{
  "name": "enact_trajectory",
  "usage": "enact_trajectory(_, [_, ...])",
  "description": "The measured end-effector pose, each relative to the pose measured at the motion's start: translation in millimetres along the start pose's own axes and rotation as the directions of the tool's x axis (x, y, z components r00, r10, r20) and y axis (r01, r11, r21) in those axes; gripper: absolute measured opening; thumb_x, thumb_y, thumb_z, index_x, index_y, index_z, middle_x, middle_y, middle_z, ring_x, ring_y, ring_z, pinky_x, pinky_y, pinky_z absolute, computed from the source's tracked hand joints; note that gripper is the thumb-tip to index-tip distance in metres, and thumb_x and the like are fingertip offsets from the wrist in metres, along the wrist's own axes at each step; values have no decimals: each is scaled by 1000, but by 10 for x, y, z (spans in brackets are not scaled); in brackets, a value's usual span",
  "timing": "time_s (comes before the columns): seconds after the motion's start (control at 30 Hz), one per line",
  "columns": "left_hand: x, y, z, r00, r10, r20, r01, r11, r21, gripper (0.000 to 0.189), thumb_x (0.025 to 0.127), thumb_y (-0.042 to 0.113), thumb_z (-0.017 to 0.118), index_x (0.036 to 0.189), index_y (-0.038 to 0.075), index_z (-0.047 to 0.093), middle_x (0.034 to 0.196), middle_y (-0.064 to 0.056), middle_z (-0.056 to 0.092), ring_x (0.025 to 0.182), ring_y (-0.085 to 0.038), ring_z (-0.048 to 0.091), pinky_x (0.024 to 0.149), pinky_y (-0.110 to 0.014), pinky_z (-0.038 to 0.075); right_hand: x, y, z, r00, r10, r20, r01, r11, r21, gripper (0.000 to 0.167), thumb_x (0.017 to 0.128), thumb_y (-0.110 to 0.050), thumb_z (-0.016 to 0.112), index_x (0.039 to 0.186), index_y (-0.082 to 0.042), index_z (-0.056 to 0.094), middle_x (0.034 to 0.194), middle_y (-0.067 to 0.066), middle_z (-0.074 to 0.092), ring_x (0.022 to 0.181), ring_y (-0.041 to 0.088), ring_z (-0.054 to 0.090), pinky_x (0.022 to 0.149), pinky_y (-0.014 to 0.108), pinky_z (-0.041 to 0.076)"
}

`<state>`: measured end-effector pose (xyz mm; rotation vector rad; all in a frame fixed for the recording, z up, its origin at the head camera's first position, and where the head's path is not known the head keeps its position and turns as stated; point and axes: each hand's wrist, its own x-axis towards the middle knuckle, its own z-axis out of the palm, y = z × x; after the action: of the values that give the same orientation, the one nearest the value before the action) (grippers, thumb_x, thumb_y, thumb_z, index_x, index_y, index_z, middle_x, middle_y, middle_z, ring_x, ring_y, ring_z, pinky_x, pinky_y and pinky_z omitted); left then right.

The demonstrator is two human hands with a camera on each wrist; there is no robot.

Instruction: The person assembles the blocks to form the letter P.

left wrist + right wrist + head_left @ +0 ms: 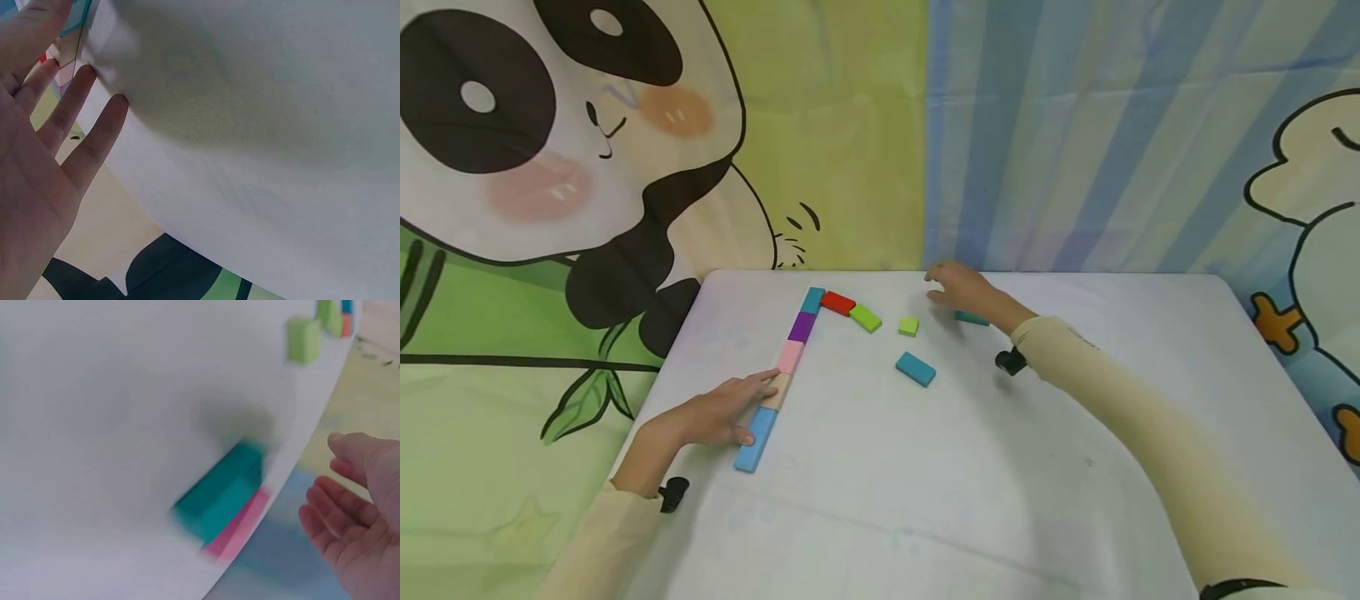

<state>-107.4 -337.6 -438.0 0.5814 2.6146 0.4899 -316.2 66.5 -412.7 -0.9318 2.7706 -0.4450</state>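
Note:
My left hand [730,410] rests on a row of blocks, its fingers at the tan block [777,392] and its thumb at the light blue block [756,440]. Beyond these the row goes on with a pink block [790,357], a purple block [802,327] and a teal block [812,300]. From the far end a red block [838,302] and a green block [865,318] angle off to the right. Near the back edge, my right hand [970,292] hovers empty with loosely bent fingers. Below it lie a dark teal block [222,490] and a pink block [240,528] alongside.
A small green block [908,326] stands apart, right of the angled green one. Nearer the middle lies a blue block [916,369]. The white tabletop [880,500] ends at a panda-printed cloth [835,150] and a striped cloth [1075,150].

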Motion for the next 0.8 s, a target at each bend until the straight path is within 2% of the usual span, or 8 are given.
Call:
enact_trajectory(0.1, [-1,-3,-4,1000,16,-2,-16,1000,0,78,78,22,80,145,8,42,162,-10,21,138,-38,36,106,-56,41,-211,313,-1,1000,-8,28,10,998,-56,24,93,-17,65,110,-1,67,104,16,62,91,26,57,79,39,51])
enact_trajectory(0.2, [3,-7,-8,1000,12,3,-12,1000,0,79,78,22,80,145,8,41,162,-9,21,139,-37,35,107,-56,40,-404,537,76,999,7,34,-5,998,-58,17,91,-20,68,99,-4,66,91,10,60,80,20,50,71,34,46])
enact_trajectory(0.3, [10,-13,-16,1000,17,2,-18,1000,2,80,77,23,80,146,8,41,162,-10,21,138,-38,35,107,-56,40,-578,637,162,1000,15,26,-14,999,-39,17,89,-18,71,95,-5,62,88,9,59,78,18,48,70,33,45])
enact_trajectory(0.4, [3,-10,-34,1000,21,-1,-21,1000,3,80,77,23,80,145,8,41,162,-10,21,137,-38,36,106,-56,42,-684,639,197,999,31,26,-31,999,-26,21,87,-16,72,96,-5,56,88,9,57,79,20,49,71,34,45])
enact_trajectory(0.53, [1,0,-34,1000,19,-3,-19,1000,-3,80,77,23,80,145,9,41,162,-10,22,138,-38,36,106,-56,41,-718,604,205,996,65,65,-66,998,3,34,89,-17,70,114,-3,52,106,17,60,93,26,57,85,41,52])
enact_trajectory(0.63, [7,-5,-18,1000,19,-5,-19,1000,-4,80,77,24,80,145,9,41,162,-10,21,138,-38,35,106,-57,40,-709,575,197,992,80,103,-83,996,29,49,89,-20,70,129,-3,47,126,24,55,110,33,57,97,50,50])
enact_trajectory(0.8, [12,-14,-3,1000,-1,4,1,1000,-8,80,77,23,79,146,9,40,163,-9,19,139,-37,34,107,-56,40,-677,535,162,986,65,155,-71,997,28,65,87,-27,73,139,-3,43,137,23,48,117,34,52,101,53,46])
